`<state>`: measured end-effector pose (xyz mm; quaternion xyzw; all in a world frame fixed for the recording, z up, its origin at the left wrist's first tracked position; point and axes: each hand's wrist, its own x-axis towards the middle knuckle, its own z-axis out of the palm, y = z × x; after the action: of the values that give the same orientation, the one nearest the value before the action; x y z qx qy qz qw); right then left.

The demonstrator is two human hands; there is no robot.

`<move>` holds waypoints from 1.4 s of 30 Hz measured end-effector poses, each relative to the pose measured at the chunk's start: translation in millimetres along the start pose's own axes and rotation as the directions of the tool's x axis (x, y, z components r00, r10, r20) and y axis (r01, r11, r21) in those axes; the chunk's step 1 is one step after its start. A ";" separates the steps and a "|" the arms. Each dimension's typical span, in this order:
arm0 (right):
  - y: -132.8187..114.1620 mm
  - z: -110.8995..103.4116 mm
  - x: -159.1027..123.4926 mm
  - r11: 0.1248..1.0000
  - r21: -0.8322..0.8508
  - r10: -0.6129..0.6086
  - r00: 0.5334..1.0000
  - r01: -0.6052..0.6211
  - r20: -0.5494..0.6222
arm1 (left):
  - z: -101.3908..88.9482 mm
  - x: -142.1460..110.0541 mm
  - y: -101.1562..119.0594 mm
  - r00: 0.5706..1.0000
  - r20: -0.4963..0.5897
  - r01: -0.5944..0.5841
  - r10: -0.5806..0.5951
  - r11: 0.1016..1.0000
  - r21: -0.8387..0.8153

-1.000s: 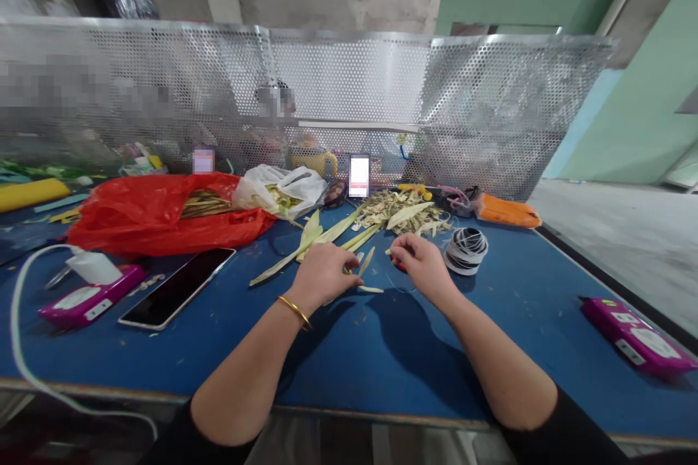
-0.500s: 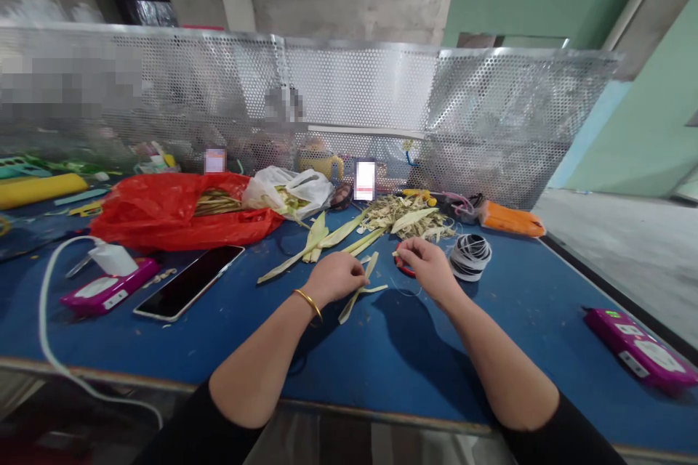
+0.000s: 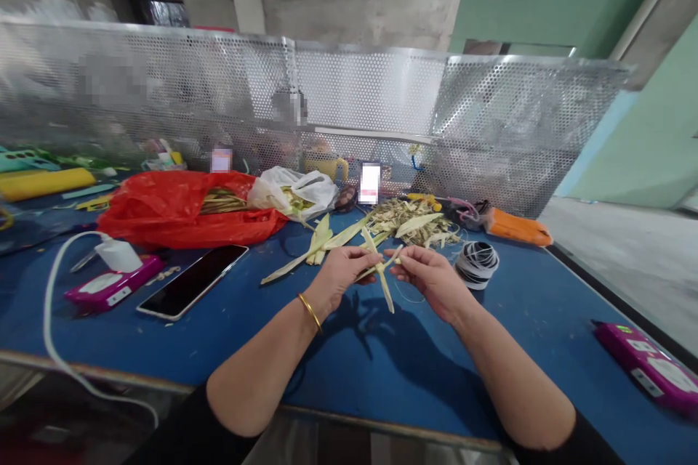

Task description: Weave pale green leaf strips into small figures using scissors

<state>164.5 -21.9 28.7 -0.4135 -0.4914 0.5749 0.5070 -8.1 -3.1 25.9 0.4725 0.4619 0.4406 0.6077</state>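
Observation:
My left hand [image 3: 349, 269] is closed, its thumb and fingers pinching crossed pale corn husk strips [image 3: 387, 294] above the table. One strip hangs down past the fingertips, while another end points up and away. My right hand [image 3: 428, 275] is closed too, with its fingertips at a short strip end on the right of the cross. Both hands are close together. Behind them lie wider husk leaves [image 3: 321, 238] and a heap of dry husk scraps [image 3: 408, 221]. A spool of black and white cord [image 3: 478, 265] stands just right of my right hand.
On the blue table [image 3: 229, 356] lie a dark phone [image 3: 193, 282], a purple power strip [image 3: 117, 287] with a white cable, and a red plastic bag [image 3: 163, 214]. A white bag [image 3: 297, 192], an orange packet [image 3: 518, 227] and a perforated metal screen [image 3: 371, 87] stand behind. Another purple power strip [image 3: 648, 367] lies right.
My left hand has lifted the husk strips off the table and turned them. My right hand has moved left to meet them. The red ring-shaped thing by my right hand is now hidden.

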 end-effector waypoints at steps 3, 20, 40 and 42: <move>-0.4 1.3 -0.5 0.993 -0.087 -0.077 0.997 0.075 -0.022 | 2.5 -1.5 -2.2 0.999 0.030 0.026 -0.025 0.999 -0.021; -22.6 -12.5 -9.8 0.943 -0.256 -0.111 0.927 0.213 0.359 | -8.8 -12.0 6.1 0.825 0.520 0.173 -0.223 0.975 0.143; -13.6 -6.0 -7.3 0.390 -0.732 -0.704 0.694 0.558 0.154 | 6.5 -10.8 -5.5 0.949 0.285 0.187 -0.138 0.970 -0.154; -10.8 -1.3 -9.9 0.244 -0.787 -0.709 0.658 0.567 0.254 | 8.1 -11.5 -6.3 0.942 0.310 0.184 -0.124 0.968 -0.172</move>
<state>169.1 -31.4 38.8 -0.4030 -0.7797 -0.0134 0.4790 -1.7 -16.7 22.4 0.4325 0.3547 0.3591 0.7471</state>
